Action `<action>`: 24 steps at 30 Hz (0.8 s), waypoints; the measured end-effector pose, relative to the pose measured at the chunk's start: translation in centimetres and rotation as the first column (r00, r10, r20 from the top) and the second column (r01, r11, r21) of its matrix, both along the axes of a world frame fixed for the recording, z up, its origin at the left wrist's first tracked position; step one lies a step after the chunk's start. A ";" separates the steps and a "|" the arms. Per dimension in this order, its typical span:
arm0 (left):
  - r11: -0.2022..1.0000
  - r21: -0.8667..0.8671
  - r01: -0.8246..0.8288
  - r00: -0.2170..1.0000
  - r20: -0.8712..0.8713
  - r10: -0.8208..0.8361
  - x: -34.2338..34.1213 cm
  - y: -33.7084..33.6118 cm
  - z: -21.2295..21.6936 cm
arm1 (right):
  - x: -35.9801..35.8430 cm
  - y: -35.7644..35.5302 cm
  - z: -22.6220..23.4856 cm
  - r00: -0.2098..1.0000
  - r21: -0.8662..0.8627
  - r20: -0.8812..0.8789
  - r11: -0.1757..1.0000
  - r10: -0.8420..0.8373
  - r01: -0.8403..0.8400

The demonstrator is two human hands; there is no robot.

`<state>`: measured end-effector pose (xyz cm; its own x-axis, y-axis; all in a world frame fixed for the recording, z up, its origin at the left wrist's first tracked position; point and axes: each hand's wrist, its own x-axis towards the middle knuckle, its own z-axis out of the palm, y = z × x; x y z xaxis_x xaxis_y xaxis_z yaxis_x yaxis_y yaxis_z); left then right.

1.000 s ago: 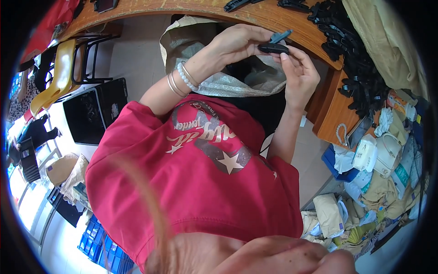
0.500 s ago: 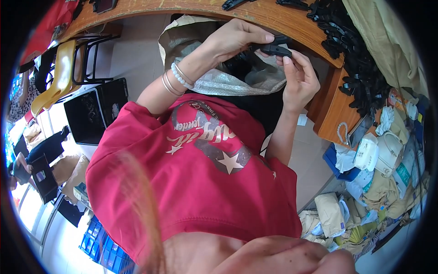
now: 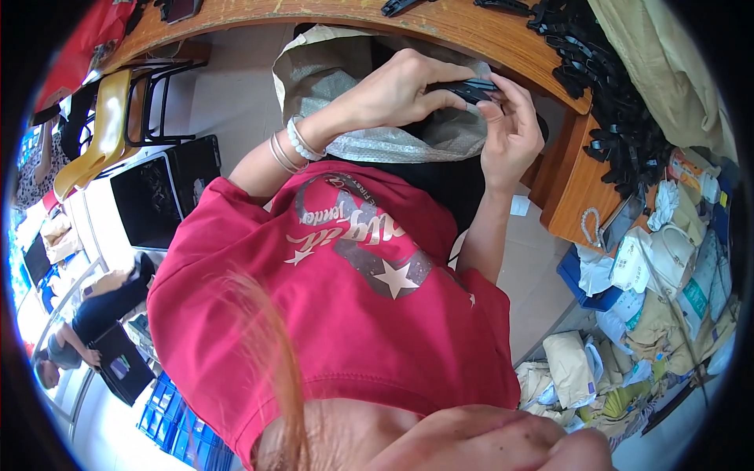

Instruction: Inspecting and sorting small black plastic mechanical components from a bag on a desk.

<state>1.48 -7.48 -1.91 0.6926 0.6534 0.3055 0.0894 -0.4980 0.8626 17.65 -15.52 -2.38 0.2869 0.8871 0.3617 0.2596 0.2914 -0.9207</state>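
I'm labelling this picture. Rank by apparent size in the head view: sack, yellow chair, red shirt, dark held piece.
1. Red shirt
2. Sack, partly hidden
3. Yellow chair
4. Dark held piece, partly covered

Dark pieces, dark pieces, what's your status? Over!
Left grip and right grip both on the dark pieces. Pieces over the open woven sack. Nothing visibly in the way.

Dark piece (image 3: 470, 93) (partly behind fingers (image 3: 449, 73))

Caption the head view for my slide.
Left hand and right hand hold dark plastic pieces over a woven sack.
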 end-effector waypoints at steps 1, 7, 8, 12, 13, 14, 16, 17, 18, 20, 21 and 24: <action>1.000 -0.002 0.007 1.000 0.004 -0.007 0.0 0.0 0.1 | -0.2 0.0 0.0 1.000 -0.002 0.004 1.000 -0.007 0.007; 0.999 -0.001 -0.036 0.997 -0.063 0.036 -0.3 -0.7 0.5 | -1.1 0.6 -1.1 0.990 0.015 0.053 0.992 -0.129 0.128; 0.992 -0.103 -0.068 0.994 -0.088 0.059 -0.2 -0.9 0.0 | -1.0 0.8 -1.1 0.990 0.051 0.041 0.990 -0.131 0.129; 0.897 -0.435 -0.075 0.994 -0.107 0.031 -0.5 -0.8 0.4 | -0.9 0.9 -0.5 0.996 -0.087 -0.061 0.995 -0.057 0.052; 0.920 -0.386 -0.067 0.992 -0.123 0.020 -0.8 -0.4 -0.1 | -0.8 1.0 -0.7 0.997 -0.101 -0.072 0.995 -0.022 0.015; 0.921 -0.384 -0.066 0.992 -0.122 0.020 -1.1 -0.2 0.1 | 0.1 1.1 -0.4 0.998 -0.151 0.026 0.987 0.064 -0.059; 0.920 -0.370 -0.130 0.953 -0.304 0.012 -2.2 0.0 0.6 | 2.0 2.0 -0.8 0.962 0.015 0.259 0.997 -0.082 0.081; 0.999 -0.002 -0.050 0.967 -0.248 0.048 -3.0 0.5 -1.0 | 3.7 2.6 -1.3 0.821 0.277 0.494 0.947 -0.287 0.164; 0.990 0.132 0.049 0.936 -0.352 0.001 -3.2 1.0 -0.8 | 6.1 2.4 -1.1 0.674 0.330 0.597 0.899 -0.435 0.288; 0.934 0.330 0.135 0.897 -0.442 0.026 -3.4 1.8 -0.5 | 8.6 2.9 -0.2 0.576 0.224 0.656 0.854 -0.488 0.469; 0.938 0.320 0.136 0.925 -0.381 -0.004 -2.8 2.3 -0.1 | 9.9 3.4 -0.3 0.531 0.234 0.698 0.854 -0.480 0.464; 0.841 0.540 -0.012 0.981 -0.157 0.115 1.8 5.0 -0.7 | 11.5 4.5 -0.9 0.471 0.211 0.761 0.857 -0.446 0.470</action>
